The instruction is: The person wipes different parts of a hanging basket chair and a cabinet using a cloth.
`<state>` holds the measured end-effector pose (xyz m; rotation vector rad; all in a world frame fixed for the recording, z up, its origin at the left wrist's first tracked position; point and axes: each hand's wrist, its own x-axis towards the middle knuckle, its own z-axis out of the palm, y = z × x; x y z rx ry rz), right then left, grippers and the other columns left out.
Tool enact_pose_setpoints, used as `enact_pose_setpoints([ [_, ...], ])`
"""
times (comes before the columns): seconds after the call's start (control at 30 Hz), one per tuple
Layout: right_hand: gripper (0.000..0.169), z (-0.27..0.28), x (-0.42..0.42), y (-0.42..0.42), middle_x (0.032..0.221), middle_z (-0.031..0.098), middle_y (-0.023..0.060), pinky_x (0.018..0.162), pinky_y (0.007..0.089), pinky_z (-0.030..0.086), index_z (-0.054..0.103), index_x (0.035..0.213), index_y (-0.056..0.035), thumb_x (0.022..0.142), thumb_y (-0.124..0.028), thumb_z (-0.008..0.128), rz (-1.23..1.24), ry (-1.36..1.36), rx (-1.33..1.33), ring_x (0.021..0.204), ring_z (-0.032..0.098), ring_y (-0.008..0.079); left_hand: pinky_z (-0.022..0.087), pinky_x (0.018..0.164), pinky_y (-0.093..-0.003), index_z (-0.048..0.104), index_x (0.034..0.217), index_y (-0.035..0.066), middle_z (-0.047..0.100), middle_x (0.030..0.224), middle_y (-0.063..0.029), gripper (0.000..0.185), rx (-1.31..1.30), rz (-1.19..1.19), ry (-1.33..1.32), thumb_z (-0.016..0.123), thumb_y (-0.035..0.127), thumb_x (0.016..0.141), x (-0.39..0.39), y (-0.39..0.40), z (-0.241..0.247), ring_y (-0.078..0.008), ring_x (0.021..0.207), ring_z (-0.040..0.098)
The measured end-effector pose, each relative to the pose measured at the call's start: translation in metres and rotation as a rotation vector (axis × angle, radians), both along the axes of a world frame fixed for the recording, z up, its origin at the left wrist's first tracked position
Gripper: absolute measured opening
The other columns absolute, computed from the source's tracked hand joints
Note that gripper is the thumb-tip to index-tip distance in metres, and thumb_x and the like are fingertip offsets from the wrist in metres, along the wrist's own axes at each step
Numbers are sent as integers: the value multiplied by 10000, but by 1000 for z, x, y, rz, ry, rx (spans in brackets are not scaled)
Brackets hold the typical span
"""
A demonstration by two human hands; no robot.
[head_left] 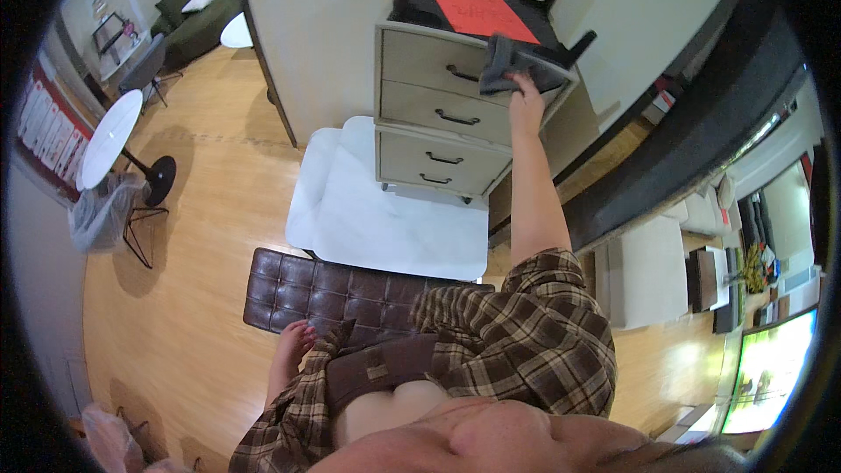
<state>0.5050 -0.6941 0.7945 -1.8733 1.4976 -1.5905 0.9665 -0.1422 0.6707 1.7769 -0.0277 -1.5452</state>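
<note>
My right hand (527, 102) reaches out and grips a dark grey cloth (502, 69). The cloth lies against the top right of a pale drawer cabinet (420, 102) with dark handles, covering part of its upper front edge. Above it, a black piece of furniture (414, 8) rests upside down on the cabinet, legs up, with a red sheet (483, 13) bearing writing on it. The cabinet stands on a white marble-look table (394, 226). My left hand (295, 345) hangs low beside a tufted brown leather bench (282, 286), holding nothing, fingers loosely apart.
A round white table (113, 138) and a plastic-wrapped chair (108, 213) stand at left. Behind the wall's edge sits a dark green sofa (204, 20). To the right are a dark beam-like edge (683, 125), a light sofa (647, 272) and a lit screen (769, 374).
</note>
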Motion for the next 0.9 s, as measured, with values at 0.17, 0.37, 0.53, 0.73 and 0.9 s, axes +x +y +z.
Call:
enact_pose_setpoints([
  [0.17, 302, -150, -28, 72, 1089, 639, 184, 876, 446, 485, 664, 1068, -49, 834, -144, 499, 70, 889, 851, 1014, 608, 350, 517, 663, -326, 513, 1180, 96, 643, 965, -81, 283, 1, -164, -6, 568, 166, 910, 3, -57, 3, -202, 783, 632],
  [0.37, 324, -307, -88, 338, 1095, 638, 204, 859, 459, 490, 641, 1094, -24, 823, -129, 499, 112, 756, 1478, 992, 618, 366, 506, 659, -312, 527, 1157, 92, 649, 962, -81, 270, 17, -246, 47, 584, 147, 899, 11, -58, -12, -199, 759, 629],
  [0.53, 347, -304, -65, 516, 1097, 633, 217, 861, 457, 487, 621, 1120, -23, 807, -122, 510, 33, 399, 1691, 995, 616, 372, 506, 628, -301, 535, 1131, 67, 647, 944, -87, 255, 79, -527, -93, 588, 145, 894, 16, -97, 14, -187, 750, 623],
  [0.73, 384, -282, -40, 554, 1100, 627, 233, 863, 456, 483, 598, 1152, -22, 787, -114, 523, -34, 263, 1637, 999, 613, 379, 477, 587, -262, 515, 1249, 55, 648, 943, -60, 370, -38, -844, -132, 573, 180, 906, 2, -209, 20, -128, 714, 583],
  [0.9, 419, -239, -20, 531, 1102, 622, 246, 865, 454, 480, 579, 1178, -21, 770, -107, 533, -98, 200, 1526, 1003, 611, 384, 483, 667, -233, 507, 1253, 48, 647, 1011, -65, 375, -154, -1015, -161, 564, 168, 902, -74, -272, 71, -116, 801, 596],
])
